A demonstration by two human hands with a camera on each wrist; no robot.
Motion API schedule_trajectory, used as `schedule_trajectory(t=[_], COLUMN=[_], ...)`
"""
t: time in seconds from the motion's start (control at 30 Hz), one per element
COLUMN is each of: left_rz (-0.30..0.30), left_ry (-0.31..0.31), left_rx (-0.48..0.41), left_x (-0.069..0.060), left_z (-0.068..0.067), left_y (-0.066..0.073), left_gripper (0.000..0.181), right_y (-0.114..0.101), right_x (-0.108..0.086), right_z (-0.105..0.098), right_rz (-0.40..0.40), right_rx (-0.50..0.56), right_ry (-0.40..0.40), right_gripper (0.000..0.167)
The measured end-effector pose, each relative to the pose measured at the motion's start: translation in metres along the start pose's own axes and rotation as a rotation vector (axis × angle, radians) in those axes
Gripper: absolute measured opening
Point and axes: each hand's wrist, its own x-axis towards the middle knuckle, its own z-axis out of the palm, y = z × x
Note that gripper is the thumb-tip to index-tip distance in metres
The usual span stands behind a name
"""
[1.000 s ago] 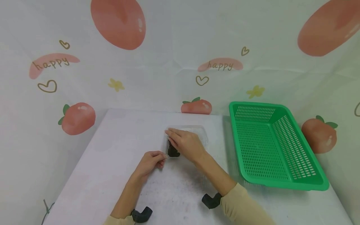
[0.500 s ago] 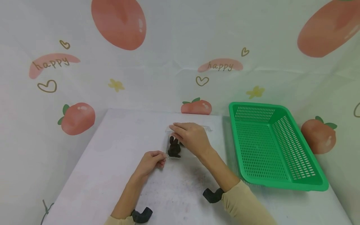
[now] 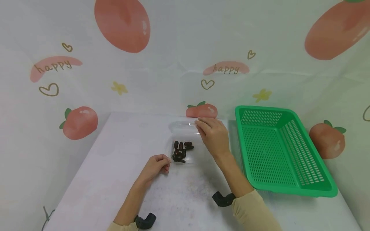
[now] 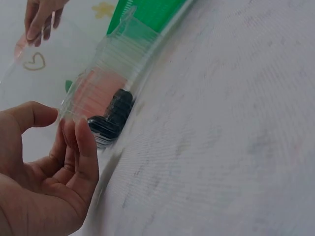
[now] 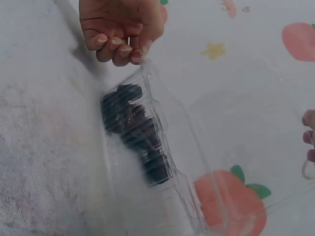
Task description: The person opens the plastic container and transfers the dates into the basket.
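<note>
A clear plastic box (image 3: 189, 160) lies on the table with several dark oval pieces (image 3: 179, 154) grouped at its left side. The left hand (image 3: 156, 165) pinches the box's near left corner; in the left wrist view, that hand (image 4: 54, 162) has thumb and fingertips at the box's edge. The right hand (image 3: 214, 134) pinches the edge of the clear lid (image 3: 183, 124), raised above the far side of the box. Through the box wall in the right wrist view the dark pieces (image 5: 135, 123) show, and the right hand's fingertips (image 5: 309, 132) are at the right edge.
A green slotted basket (image 3: 271, 154) stands on the right of the white table (image 3: 115, 154), close to the right forearm. Behind is a white cloth printed with fruit, hearts and words. Dark curved pieces (image 3: 145, 221) sit at both wrists.
The right hand has moved right and away from the body, lifting the lid open from the box. More of the dark pieces are now uncovered. The left hand has stayed at the corner.
</note>
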Motion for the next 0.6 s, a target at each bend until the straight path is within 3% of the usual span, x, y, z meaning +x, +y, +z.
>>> schedule_trajectory(t=[0.07,0.2,0.33,0.6], left_rz=[0.015,0.078,0.130,0.264], left_ry=[0.019,0.057,0.061,-0.033], left_rx=[0.002,0.010,0.058,0.177], left_x=[0.001,0.003,0.006,0.007], left_z=[0.001,0.001,0.000,-0.005], left_y=[0.001,0.002,0.003,0.006], left_gripper=[0.015,0.029,0.037,0.051], right_y=[0.003,0.007,0.010,0.018], right_x=[-0.003,-0.008,-0.012,-0.022], right_z=[-0.001,0.000,0.002,0.011], right_rz=[0.047,0.139,0.217,0.331], right_rx=[0.011,0.032,0.092,0.254], right_ry=[0.016,0.012,0.019,0.023], right_gripper=[0.018,0.026,0.035,0.060])
